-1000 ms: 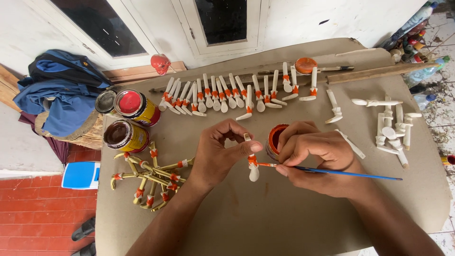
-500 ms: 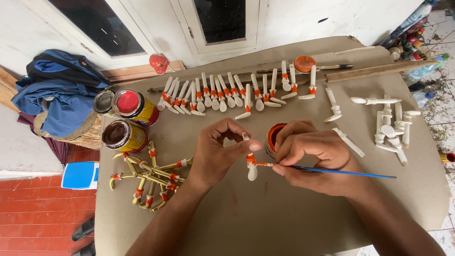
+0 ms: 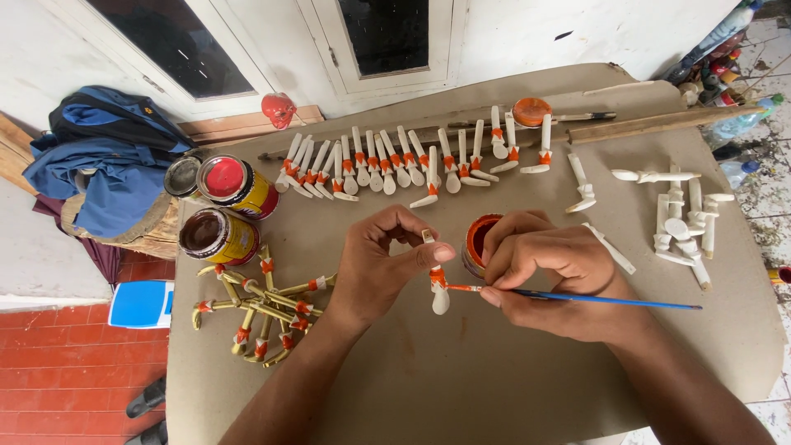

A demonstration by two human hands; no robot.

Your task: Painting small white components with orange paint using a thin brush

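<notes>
My left hand [image 3: 386, 262] pinches a small white carved piece [image 3: 437, 290] upright by its top. An orange band runs around its middle. My right hand [image 3: 550, 270] holds a thin blue-handled paintbrush [image 3: 593, 298], and the brush tip touches the orange band. Just behind my right fingers sits a small pot of orange paint [image 3: 478, 242], partly hidden by the hand. Both hands hover over a brown cardboard sheet [image 3: 461, 371].
A row of white pieces with orange bands [image 3: 395, 165] lies at the back. Unpainted white pieces [image 3: 680, 214] sit at the right, yellow pieces with orange bands [image 3: 264, 309] at the left. Two paint cans [image 3: 221, 210] stand left. A blue bag [image 3: 107, 156] lies beyond.
The hands stay in nearly the same place; the brush tip has shifted slightly along the piece's orange band.
</notes>
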